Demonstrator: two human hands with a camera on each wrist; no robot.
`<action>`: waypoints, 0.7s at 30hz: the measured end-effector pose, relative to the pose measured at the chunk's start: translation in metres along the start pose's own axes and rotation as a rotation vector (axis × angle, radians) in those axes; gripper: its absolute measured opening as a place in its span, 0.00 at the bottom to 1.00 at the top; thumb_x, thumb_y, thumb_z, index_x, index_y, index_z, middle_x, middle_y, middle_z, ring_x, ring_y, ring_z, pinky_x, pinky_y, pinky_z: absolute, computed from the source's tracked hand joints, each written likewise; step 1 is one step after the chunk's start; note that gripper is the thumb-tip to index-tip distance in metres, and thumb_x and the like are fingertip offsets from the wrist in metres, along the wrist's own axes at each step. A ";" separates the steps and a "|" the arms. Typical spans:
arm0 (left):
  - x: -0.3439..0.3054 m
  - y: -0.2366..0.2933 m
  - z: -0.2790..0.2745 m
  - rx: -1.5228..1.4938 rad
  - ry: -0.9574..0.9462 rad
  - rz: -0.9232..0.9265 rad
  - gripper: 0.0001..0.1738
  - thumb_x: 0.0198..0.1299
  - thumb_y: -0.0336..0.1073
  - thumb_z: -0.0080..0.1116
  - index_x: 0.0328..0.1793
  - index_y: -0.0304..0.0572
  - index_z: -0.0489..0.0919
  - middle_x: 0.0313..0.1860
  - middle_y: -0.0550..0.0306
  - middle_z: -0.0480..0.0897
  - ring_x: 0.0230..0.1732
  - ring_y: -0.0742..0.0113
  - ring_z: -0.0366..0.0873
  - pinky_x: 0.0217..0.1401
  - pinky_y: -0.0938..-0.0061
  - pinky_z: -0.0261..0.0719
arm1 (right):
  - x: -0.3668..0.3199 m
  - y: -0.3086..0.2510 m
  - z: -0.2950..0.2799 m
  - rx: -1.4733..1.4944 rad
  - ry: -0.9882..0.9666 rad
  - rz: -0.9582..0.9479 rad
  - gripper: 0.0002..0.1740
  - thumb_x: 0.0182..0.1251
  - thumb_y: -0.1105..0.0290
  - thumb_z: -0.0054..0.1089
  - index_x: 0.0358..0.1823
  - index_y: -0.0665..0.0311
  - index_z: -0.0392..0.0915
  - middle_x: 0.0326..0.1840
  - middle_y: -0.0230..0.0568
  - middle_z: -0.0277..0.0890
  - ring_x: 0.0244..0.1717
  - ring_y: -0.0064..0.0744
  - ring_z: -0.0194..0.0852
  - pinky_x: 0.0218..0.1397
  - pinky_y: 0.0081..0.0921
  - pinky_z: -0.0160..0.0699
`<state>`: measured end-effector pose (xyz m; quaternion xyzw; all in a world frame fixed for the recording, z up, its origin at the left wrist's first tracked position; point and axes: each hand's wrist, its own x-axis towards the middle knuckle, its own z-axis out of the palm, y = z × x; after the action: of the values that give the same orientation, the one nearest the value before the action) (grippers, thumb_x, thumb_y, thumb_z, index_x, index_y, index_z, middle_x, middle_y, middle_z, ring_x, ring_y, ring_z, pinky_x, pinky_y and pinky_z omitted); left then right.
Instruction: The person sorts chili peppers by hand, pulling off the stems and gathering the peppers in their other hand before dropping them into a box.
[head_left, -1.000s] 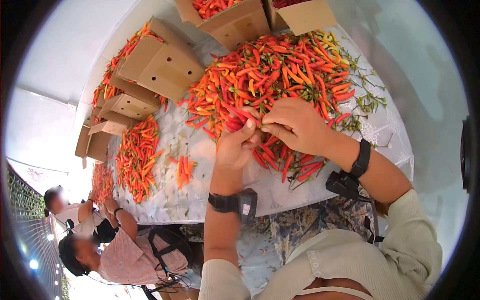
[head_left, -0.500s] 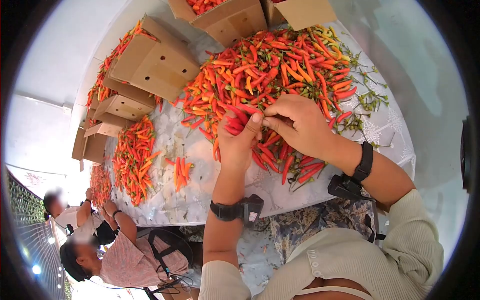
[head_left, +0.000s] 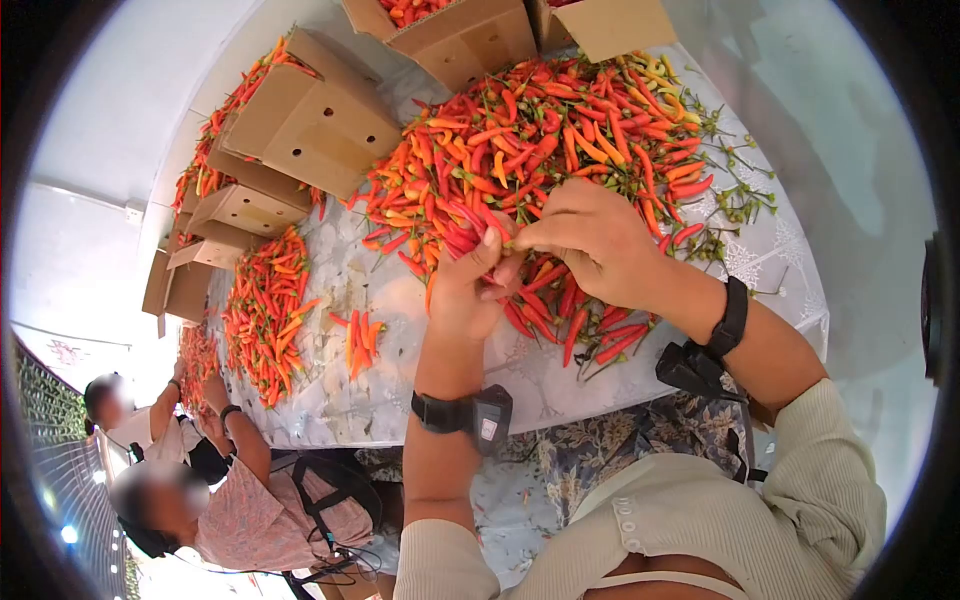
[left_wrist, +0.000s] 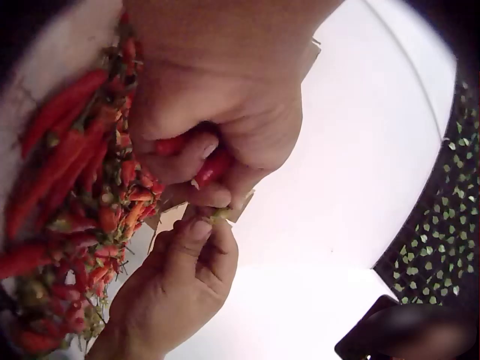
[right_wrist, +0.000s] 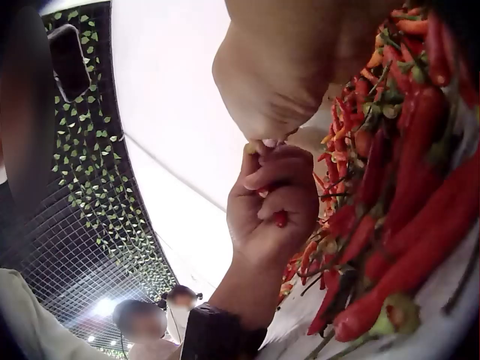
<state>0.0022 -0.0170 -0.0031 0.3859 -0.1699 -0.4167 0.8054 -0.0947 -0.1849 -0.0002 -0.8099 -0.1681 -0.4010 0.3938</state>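
My left hand (head_left: 468, 295) grips several red chili peppers (head_left: 463, 238) over the near side of a large chili heap (head_left: 540, 130). Two blunt red pepper ends (left_wrist: 214, 168) poke out between its curled fingers in the left wrist view. With thumb and forefinger, my right hand (head_left: 600, 245) pinches a small green chili stem (left_wrist: 221, 215) at the left fingertips. The hands meet there, the right one coming from the right side. In the right wrist view, the left hand (right_wrist: 274, 199) faces the camera below the right hand (right_wrist: 281, 82), which hides most of the pinch.
Cardboard boxes (head_left: 315, 125) of chilies line the table's far side. Loose green stems (head_left: 740, 200) lie right of the heap. A small chili group (head_left: 358, 340) and another pile (head_left: 265, 315) lie leftward on the patterned tablecloth (head_left: 400, 385). Two people work at the far left.
The hands stay together above the heap with small shifts. My left wrist has turned a little and moved slightly left, while the peppers in that hand have shifted. The right hand has risen slightly.
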 end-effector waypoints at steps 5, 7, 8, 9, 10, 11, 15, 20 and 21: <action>0.013 -0.001 -0.020 -0.530 -0.126 -0.166 0.12 0.65 0.34 0.50 0.50 0.36 0.75 0.46 0.50 0.77 0.42 0.67 0.74 0.21 0.86 0.72 | 0.000 0.005 0.000 -0.088 0.146 0.174 0.07 0.59 0.75 0.63 0.39 0.61 0.82 0.30 0.41 0.75 0.34 0.45 0.75 0.35 0.36 0.74; 0.012 0.001 -0.023 -0.581 -0.043 -0.145 0.12 0.65 0.33 0.50 0.52 0.38 0.75 0.52 0.48 0.77 0.48 0.65 0.77 0.25 0.84 0.76 | 0.000 0.007 -0.003 -0.196 0.160 0.236 0.06 0.58 0.73 0.65 0.37 0.60 0.82 0.30 0.39 0.76 0.37 0.45 0.76 0.39 0.36 0.74; 0.012 0.001 -0.024 -0.608 -0.041 -0.148 0.13 0.65 0.34 0.50 0.53 0.38 0.75 0.55 0.47 0.77 0.52 0.62 0.76 0.29 0.81 0.78 | -0.001 0.009 -0.004 -0.248 0.163 0.235 0.06 0.57 0.73 0.65 0.37 0.60 0.82 0.30 0.39 0.76 0.38 0.45 0.76 0.40 0.37 0.74; 0.012 0.002 -0.023 -0.636 -0.039 -0.151 0.14 0.65 0.34 0.50 0.55 0.39 0.75 0.57 0.46 0.76 0.56 0.59 0.76 0.33 0.78 0.81 | -0.001 0.010 -0.005 -0.300 0.165 0.233 0.06 0.56 0.73 0.66 0.36 0.60 0.82 0.31 0.39 0.76 0.39 0.45 0.76 0.41 0.37 0.74; 0.012 0.002 -0.022 -0.664 -0.036 -0.153 0.15 0.66 0.34 0.50 0.56 0.39 0.76 0.59 0.45 0.76 0.60 0.56 0.76 0.37 0.75 0.84 | -0.003 0.012 -0.004 -0.312 0.159 0.224 0.06 0.55 0.72 0.66 0.35 0.60 0.82 0.31 0.39 0.76 0.39 0.45 0.75 0.42 0.37 0.74; 0.011 0.002 -0.020 -0.634 -0.015 -0.125 0.16 0.66 0.35 0.50 0.58 0.39 0.75 0.60 0.44 0.75 0.63 0.54 0.74 0.42 0.72 0.84 | -0.005 0.016 -0.002 -0.323 0.152 0.215 0.06 0.54 0.72 0.67 0.34 0.60 0.82 0.32 0.39 0.76 0.40 0.44 0.75 0.42 0.38 0.73; 0.012 0.002 -0.015 -0.607 -0.013 -0.068 0.22 0.70 0.43 0.48 0.64 0.38 0.72 0.66 0.42 0.71 0.71 0.48 0.66 0.56 0.60 0.82 | -0.004 0.014 -0.002 -0.284 0.047 0.194 0.06 0.52 0.73 0.68 0.33 0.60 0.81 0.33 0.39 0.76 0.39 0.44 0.74 0.42 0.39 0.73; 0.014 -0.001 -0.012 -0.642 -0.074 -0.077 0.31 0.72 0.52 0.41 0.72 0.39 0.65 0.73 0.40 0.64 0.77 0.44 0.55 0.70 0.50 0.68 | -0.003 0.013 -0.003 -0.287 -0.005 0.171 0.06 0.53 0.72 0.67 0.32 0.60 0.80 0.31 0.39 0.74 0.38 0.45 0.72 0.42 0.40 0.72; 0.013 -0.001 -0.008 -0.623 -0.066 -0.072 0.32 0.72 0.54 0.40 0.74 0.40 0.63 0.74 0.40 0.62 0.77 0.43 0.54 0.72 0.48 0.65 | -0.003 0.013 -0.003 -0.290 -0.012 0.171 0.06 0.53 0.71 0.67 0.31 0.60 0.79 0.30 0.39 0.74 0.38 0.45 0.72 0.42 0.39 0.72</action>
<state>0.0140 -0.0237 -0.0100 0.1125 -0.0462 -0.4892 0.8637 -0.0904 -0.1947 -0.0081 -0.8720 -0.0412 -0.3811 0.3044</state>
